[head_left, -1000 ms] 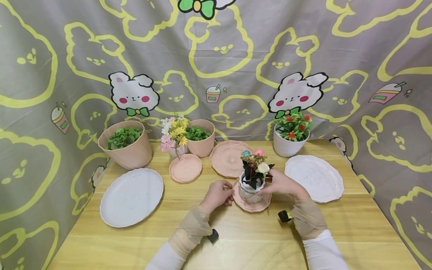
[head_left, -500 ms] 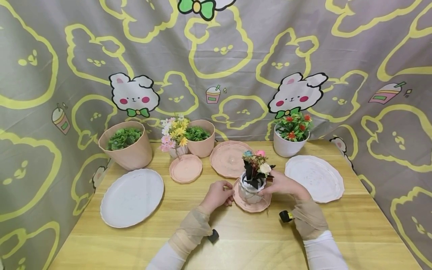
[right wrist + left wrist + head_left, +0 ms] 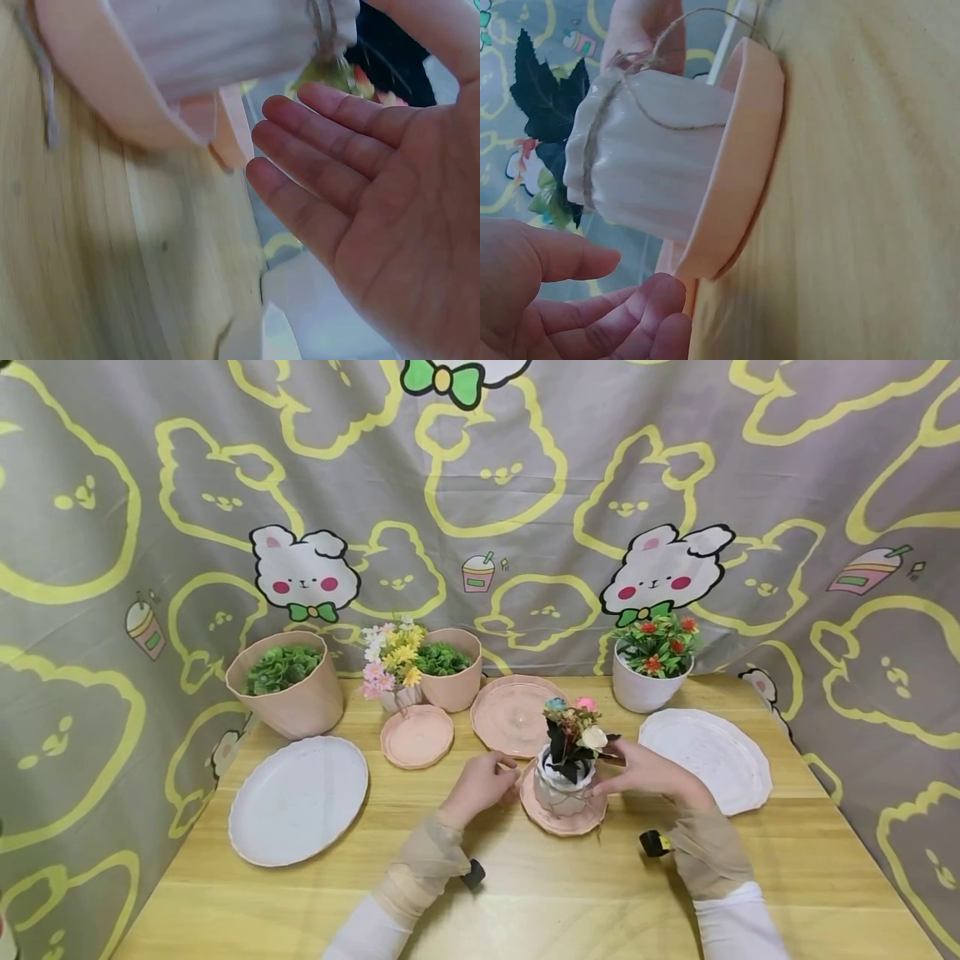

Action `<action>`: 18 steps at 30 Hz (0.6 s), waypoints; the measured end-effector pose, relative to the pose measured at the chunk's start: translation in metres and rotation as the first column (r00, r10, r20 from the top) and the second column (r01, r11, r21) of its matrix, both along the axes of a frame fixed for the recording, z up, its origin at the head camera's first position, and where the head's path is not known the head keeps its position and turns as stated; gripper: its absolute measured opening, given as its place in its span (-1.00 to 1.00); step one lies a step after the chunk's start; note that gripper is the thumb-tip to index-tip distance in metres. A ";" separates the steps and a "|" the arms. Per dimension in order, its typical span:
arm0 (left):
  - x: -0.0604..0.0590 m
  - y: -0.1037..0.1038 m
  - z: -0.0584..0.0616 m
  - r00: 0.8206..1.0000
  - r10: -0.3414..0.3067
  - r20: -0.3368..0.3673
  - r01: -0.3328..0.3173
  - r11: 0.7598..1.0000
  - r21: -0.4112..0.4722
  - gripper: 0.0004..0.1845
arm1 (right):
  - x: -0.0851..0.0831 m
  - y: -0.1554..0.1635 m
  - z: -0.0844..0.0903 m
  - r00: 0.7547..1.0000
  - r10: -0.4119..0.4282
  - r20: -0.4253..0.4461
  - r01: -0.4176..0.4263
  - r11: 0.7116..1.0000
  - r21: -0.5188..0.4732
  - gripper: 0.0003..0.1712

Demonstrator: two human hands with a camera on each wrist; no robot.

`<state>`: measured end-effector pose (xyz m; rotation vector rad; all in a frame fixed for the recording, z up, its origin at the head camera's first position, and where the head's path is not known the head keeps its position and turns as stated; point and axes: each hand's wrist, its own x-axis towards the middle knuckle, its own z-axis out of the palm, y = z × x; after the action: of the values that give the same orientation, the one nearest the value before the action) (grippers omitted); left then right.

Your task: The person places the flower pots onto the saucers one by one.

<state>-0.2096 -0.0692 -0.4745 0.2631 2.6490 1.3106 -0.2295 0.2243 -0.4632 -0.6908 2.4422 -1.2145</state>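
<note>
The left hand (image 3: 480, 785) lies loose-fingered beside the small pink saucer (image 3: 561, 818), holding nothing; the right hand (image 3: 651, 772), fingers straight and spread (its palm turned to the pot), is just off the white ribbed pot (image 3: 561, 789), which stands upright on that saucer, twine round its neck; behind sit a larger pink plate (image 3: 510, 717) and white plate (image 3: 712, 758).

2 white plates (image 3: 298, 799), green-filled pots (image 3: 287, 682).
</note>
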 end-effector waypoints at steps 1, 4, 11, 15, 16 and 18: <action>0.000 -0.001 0.001 1.000 -0.002 -0.004 0.002 1.000 -0.010 -0.78 | 0.001 0.003 0.000 1.000 -0.007 0.007 0.007 1.000 -0.006 -0.06; -0.001 -0.003 0.005 1.000 -0.006 -0.013 0.005 1.000 -0.017 -0.78 | 0.001 0.011 0.001 1.000 -0.004 0.016 0.005 0.999 -0.039 -0.06; -0.006 -0.007 0.016 1.000 0.013 -0.006 -0.013 0.999 0.046 -0.78 | -0.001 0.035 0.005 0.999 -0.036 -0.020 0.035 0.997 -0.067 -0.23; -0.010 -0.006 0.030 0.999 0.006 -0.039 -0.003 0.998 0.062 -0.73 | 0.001 0.052 0.009 0.993 -0.109 -0.055 0.106 0.993 -0.048 -0.32; -0.011 -0.005 0.035 0.999 0.003 -0.049 -0.001 0.999 0.054 -0.73 | 0.002 0.056 0.010 0.989 -0.129 -0.069 0.126 0.991 -0.043 -0.35; -0.013 -0.003 0.043 0.997 -0.001 -0.075 0.004 0.999 0.038 -0.72 | 0.005 0.064 0.014 0.980 -0.174 -0.095 0.172 0.985 -0.030 -0.39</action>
<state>-0.2224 -0.0723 -0.4315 0.3271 2.6856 1.3781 -0.2250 0.2888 -0.4493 -0.5645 2.6194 -1.3021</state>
